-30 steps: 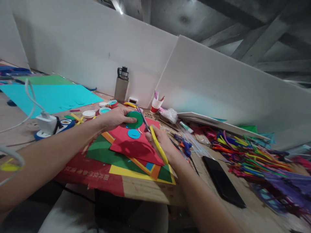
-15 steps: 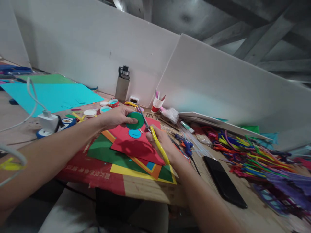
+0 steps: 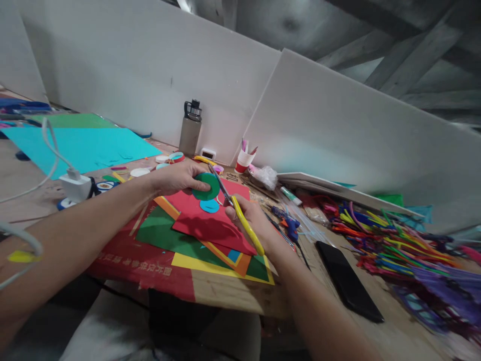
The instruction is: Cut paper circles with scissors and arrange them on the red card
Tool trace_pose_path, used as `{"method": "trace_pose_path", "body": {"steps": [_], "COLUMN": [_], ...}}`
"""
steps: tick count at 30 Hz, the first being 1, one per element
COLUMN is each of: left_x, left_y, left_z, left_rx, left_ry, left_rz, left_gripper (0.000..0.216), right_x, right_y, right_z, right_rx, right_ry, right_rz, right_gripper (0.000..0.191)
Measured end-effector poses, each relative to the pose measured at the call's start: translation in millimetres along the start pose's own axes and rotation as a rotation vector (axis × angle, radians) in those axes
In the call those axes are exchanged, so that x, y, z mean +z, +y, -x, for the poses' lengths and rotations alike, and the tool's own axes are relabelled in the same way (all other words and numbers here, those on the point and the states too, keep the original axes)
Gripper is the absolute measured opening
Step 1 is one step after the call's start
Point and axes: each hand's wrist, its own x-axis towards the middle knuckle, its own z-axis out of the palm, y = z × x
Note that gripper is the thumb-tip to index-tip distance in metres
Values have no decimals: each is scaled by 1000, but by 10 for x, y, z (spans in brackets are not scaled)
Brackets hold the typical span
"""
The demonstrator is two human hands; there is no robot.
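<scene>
My left hand pinches a green paper disc with a blue edge showing behind it, thumb on its face. In my right hand is a pair of scissors with yellow handles. Its blades point up and away, lying along the disc's right edge. Just under the disc, a blue paper circle lies on a red sheet. Below that sheet are stacked green, orange and yellow sheets. A thin pale sliver of paper shows close to the blades.
A grey bottle and a paper cup of pens stand by the white wall panels. To the right lie a glue gun, a black phone and many coloured pipe cleaners. A charger with a white cable sits left.
The disc has shifted slightly left and turned a little against the scissor blades. Both hands keep their grips, and the camera view has moved slightly.
</scene>
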Motion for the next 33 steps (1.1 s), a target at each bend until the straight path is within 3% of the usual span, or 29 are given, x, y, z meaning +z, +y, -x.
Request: {"method": "trace_pose_path", "body": {"steps": [9, 26, 30, 33], "left_x": [-75, -51, -59, -12], "left_y": [4, 23, -14, -29], "left_z": [-3, -15, -39, -53], "left_rx": [-19, -50, -44, -33], "left_ry": [-50, 4, 4, -58], "left_rz": [-58, -116, -115, -201], "left_gripper": [16, 13, 18, 22], "right_x": [-7, -15, -1, 67], "right_y": [54, 100, 141, 213], "right_z": [-11, -37, -63, -101], "right_rx": [-28, -38, -68, -23], "right_ry": [-12, -43, 66, 193], "right_rz": [33, 64, -3, -219], "right_gripper": [39, 43, 39, 38]}}
